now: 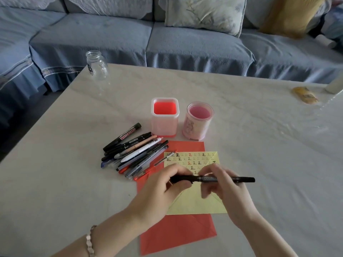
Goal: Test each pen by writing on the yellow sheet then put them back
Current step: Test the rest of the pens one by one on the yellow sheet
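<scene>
A black marker [211, 179] lies level above the yellow sheet [196, 203], held at both ends. My left hand [163, 190] grips its left end, my right hand [222, 184] pinches its middle. The yellow sheet carries rows of small written characters and lies on a red sheet [176, 232]. A pile of several pens [133, 153] lies on the table left of the sheets. One thin pen [165, 158] rests across the yellow sheet's top left corner. Behind the sheets stand two empty holders: a square pink one [164, 117] and a round pink one [198, 121].
A glass jar [96, 65] stands at the table's far left corner. A yellow packet [304, 95] and a white cylinder [334, 86] sit at the far right edge. A blue sofa [167, 39] with cushions runs behind the pale table [259, 145].
</scene>
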Motion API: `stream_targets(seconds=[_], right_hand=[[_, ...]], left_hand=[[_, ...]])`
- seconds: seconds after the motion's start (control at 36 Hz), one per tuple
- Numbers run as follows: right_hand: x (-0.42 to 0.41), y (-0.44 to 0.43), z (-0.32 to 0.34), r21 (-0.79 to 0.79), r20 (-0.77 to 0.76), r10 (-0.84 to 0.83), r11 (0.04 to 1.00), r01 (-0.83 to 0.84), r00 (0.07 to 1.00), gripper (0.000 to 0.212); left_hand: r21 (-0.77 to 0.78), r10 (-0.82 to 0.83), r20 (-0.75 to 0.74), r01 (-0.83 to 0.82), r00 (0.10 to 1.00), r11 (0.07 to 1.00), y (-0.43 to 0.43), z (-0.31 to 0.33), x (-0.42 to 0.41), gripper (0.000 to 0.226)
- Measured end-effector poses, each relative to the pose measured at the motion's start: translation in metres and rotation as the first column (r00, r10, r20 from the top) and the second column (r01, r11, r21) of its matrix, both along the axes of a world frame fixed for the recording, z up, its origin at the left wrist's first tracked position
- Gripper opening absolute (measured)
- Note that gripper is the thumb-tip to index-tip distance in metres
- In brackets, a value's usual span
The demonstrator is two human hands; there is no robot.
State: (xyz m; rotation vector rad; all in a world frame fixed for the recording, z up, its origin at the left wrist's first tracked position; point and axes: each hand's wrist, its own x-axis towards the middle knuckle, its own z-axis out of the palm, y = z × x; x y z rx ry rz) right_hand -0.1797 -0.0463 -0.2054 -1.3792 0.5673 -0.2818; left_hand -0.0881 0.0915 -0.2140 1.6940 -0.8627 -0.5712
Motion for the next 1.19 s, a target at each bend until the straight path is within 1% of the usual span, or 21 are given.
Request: stream_targets(seconds=[0.06,0.19,0.25,0.31,0.39,0.44,0.47,0.53,0.56,0.58,0.64,0.67,0.72,0.78,0.86,0.94,1.0,1.08,1.11,1.14,1.19], right_hand=[[0.002,0.003,0.001,-0.029,-0.013,-0.032,0.999,0.031,0.999,0.035],[0.008,0.003,0.001,0.025,0.094,-0.071,0.997,0.069,0.993,0.036],[0.011,0.000,0.002,-0.022,0.108,-0.011,1.000,0.014,0.994,0.038],[0.014,-0.006,0.004,-0.063,0.106,0.066,0.996,-0.060,0.992,0.036],[0.019,-0.016,0.011,-0.124,0.076,0.176,0.978,-0.166,0.981,0.031],[0.023,-0.021,0.012,-0.125,0.025,0.183,0.976,-0.178,0.983,0.033],[0.026,-0.023,0.011,-0.110,-0.007,0.158,0.981,-0.158,0.987,0.031],[0.032,-0.026,0.007,-0.076,-0.054,0.006,0.997,-0.010,0.999,0.018],[0.034,-0.028,0.005,-0.064,-0.075,-0.113,0.992,0.109,0.991,0.012],[0.035,-0.031,0.001,-0.084,-0.091,-0.256,0.965,0.249,0.962,0.022],[0.033,-0.035,-0.004,-0.296,-0.049,-0.468,0.851,0.435,0.882,0.045],[0.032,-0.034,-0.004,-0.459,0.011,-0.449,0.792,0.404,0.893,0.050],[0.032,-0.027,-0.003,-0.683,0.074,-0.169,0.709,0.174,0.983,0.059],[0.036,-0.018,-0.006,-0.766,0.006,0.117,0.639,-0.071,0.993,0.056],[0.043,-0.011,-0.013,-0.787,-0.062,0.249,0.583,-0.201,0.966,0.034],[0.052,-0.022,-0.016,-0.805,-0.011,0.199,0.580,-0.127,0.980,0.026],[0.062,-0.033,-0.008,-0.791,0.099,0.097,0.611,0.019,0.990,0.018],[0.082,-0.052,0.011,-0.742,0.283,-0.043,0.623,0.248,0.958,0.006],[0.088,-0.059,0.016,-0.726,0.297,-0.085,0.627,0.283,0.951,0.008],[0.095,-0.067,0.019,-0.731,0.270,-0.123,0.620,0.286,0.955,0.010],[0.109,-0.080,0.022,-0.797,0.114,-0.171,0.572,0.193,0.979,0.014]], left_hand=[[0.016,-0.058,0.036,0.057,0.998,0.998,-0.003,0.003,0.000,0.007],[-0.010,-0.076,0.065,0.077,0.995,0.997,-0.009,0.008,0.002,0.003],[0.003,-0.077,-0.050,0.077,0.996,0.997,-0.011,0.010,0.003,0.004],[0.024,-0.088,-0.270,0.098,0.959,0.995,-0.014,0.015,0.007,0.010],[0.067,-0.072,-0.603,0.140,0.795,0.988,-0.019,0.024,0.014,0.018],[0.089,-0.020,-0.696,0.114,0.718,0.989,-0.023,0.028,0.018,0.019],[0.112,0.019,-0.684,0.080,0.729,0.990,-0.027,0.029,0.020,0.018],[0.182,0.102,-0.502,-0.010,0.859,0.983,-0.033,0.027,0.024,0.014],[0.214,0.136,-0.327,-0.067,0.935,0.975,-0.035,0.025,0.026,0.013],[0.229,0.171,-0.128,-0.138,0.977,0.964,-0.037,0.023,0.028,0.012],[0.194,0.244,0.171,-0.275,0.955,0.942,-0.035,0.021,0.032,0.012],[0.156,0.261,0.237,-0.302,0.936,0.941,-0.035,0.020,0.033,0.012],[0.122,0.229,0.296,-0.274,0.927,0.954,-0.034,0.016,0.031,0.012],[0.099,0.167,0.333,-0.211,0.928,0.972,-0.033,0.013,0.028,0.012],[0.028,0.112,0.293,-0.125,0.950,0.992,-0.030,0.011,0.029,0.020],[0.032,0.120,0.278,-0.134,0.953,0.990,-0.019,0.006,0.038,0.047],[0.129,0.133,0.384,-0.196,0.913,0.972,-0.007,-0.005,0.050,0.054],[0.241,0.092,0.704,-0.358,0.704,0.902,0.011,-0.029,0.066,0.028],[0.291,0.064,0.752,-0.418,0.656,0.860,0.014,-0.036,0.070,0.025],[0.353,0.029,0.775,-0.470,0.632,0.809,0.017,-0.043,0.074,0.035],[0.430,-0.020,0.787,-0.525,0.617,0.734,0.020,-0.054,0.081,0.048]])
